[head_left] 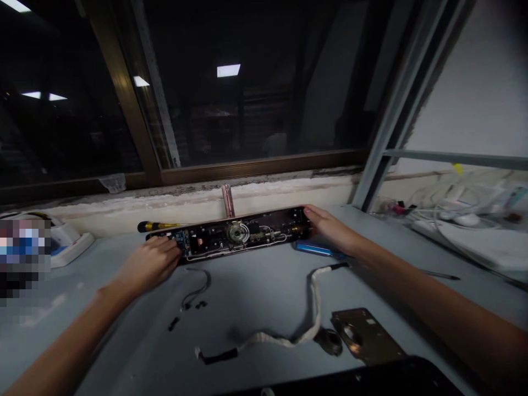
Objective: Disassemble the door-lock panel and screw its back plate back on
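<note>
A long black housing (214, 241) lies across the back of the table, its inside facing me. Within it are a blue circuit board, a round metal mechanism, wires and a brass-coloured part. My left hand (150, 259) is closed around the left end, its fingers curled by the circuit board. At the other end my right hand (325, 224) grips the right edge, partly hidden behind it. Just below that hand is a blue-handled tool (315, 249). Behind the left end, a screwdriver (154, 226) with a black and yellow handle is partly covered by the housing.
A white-wrapped cable (284, 342) curves across the table. Nearby are a thin cable (202, 286), several small black parts (174, 323), a round part (331, 342), a metal plate (367, 333) and a black panel (350, 379). Tangled white cables (457, 217) lie right, a power strip (76, 250) left.
</note>
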Motion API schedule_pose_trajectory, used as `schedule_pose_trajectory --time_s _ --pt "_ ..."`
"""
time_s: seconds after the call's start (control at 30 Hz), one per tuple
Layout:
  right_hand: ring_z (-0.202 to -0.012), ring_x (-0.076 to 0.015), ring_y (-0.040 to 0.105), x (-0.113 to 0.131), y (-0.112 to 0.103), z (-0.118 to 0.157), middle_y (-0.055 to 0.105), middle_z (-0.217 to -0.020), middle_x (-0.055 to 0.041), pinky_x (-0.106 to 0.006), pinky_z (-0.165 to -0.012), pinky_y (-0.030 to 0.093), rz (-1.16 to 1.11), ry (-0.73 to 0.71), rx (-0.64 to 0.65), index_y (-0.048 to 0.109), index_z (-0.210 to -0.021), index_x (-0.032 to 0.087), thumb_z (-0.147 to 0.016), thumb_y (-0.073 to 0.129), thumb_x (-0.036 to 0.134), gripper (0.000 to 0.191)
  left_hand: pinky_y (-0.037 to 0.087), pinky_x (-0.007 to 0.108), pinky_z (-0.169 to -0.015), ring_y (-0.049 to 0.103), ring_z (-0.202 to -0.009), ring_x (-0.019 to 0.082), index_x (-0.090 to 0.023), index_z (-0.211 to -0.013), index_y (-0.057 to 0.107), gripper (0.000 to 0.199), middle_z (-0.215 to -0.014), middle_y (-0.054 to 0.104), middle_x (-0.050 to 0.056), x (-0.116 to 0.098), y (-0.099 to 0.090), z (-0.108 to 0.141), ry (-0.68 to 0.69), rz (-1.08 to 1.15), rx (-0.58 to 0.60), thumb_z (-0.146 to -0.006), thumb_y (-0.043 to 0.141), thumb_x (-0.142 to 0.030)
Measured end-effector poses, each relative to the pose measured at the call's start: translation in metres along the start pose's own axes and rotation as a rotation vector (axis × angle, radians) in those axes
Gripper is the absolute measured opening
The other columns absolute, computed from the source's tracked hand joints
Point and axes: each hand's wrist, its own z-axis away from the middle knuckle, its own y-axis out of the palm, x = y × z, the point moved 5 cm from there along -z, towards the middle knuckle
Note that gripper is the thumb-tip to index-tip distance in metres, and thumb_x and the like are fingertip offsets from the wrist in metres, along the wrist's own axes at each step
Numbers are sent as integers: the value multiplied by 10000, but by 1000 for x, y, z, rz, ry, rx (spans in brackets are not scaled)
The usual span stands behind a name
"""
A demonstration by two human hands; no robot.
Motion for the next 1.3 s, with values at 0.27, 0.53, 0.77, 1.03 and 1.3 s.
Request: schedule_pose_trajectory --time_s 0.27,0.53,0.77,1.03,1.3 --pt "-660 -140 508 -2 -1 -1 616 -842 -21 -228 -508 403 9 -13 -2 577 -1031 222 -822 433 400 309 406 347 -668 579 -719 220 -165 -749 634 286 -734 640 67 1 6 1 -27 3 20 -891 388 -195" --pt "-657 -139 507 -1 -1 0 610 -835 -20 -227 -514 404 8 -11 3 573 -1025 219 -811 444 421 322 408 360 -674 587 -738 239 -150 -745 636 251 -748 643 88 -3 -3 -3 -63 7 82 -866 417 -159" --pt "-661 -133 513 -2 -1 0 621 -860 -26 -217 -507 402 3 -12 2 574 -1054 205 -820 432 392 331 410 368 -690 594 -761 248 -149 -759 638 219 -754 649 84 0 -4 -4 -101 0 110 -859 444 -145" --pt "-649 -138 511 -1 -1 -1 613 -810 -16 -224 -504 404 6 -14 2 584 -1026 225 -817 433 404 314 417 381 -689 597 -768 251 -150 -762 640 239 -767 657 88 -2 1 0 -97 22 90 -870 426 -141" --pt "-656 -135 516 -1 -2 0 616 -843 -24 -219 -498 414 15 -16 1 580 -1027 210 -806 454 426 334 437 370 -681 602 -780 256 -155 -753 647 254 -782 661 100 -1 -1 -3 -151 57 96 -866 420 -167"
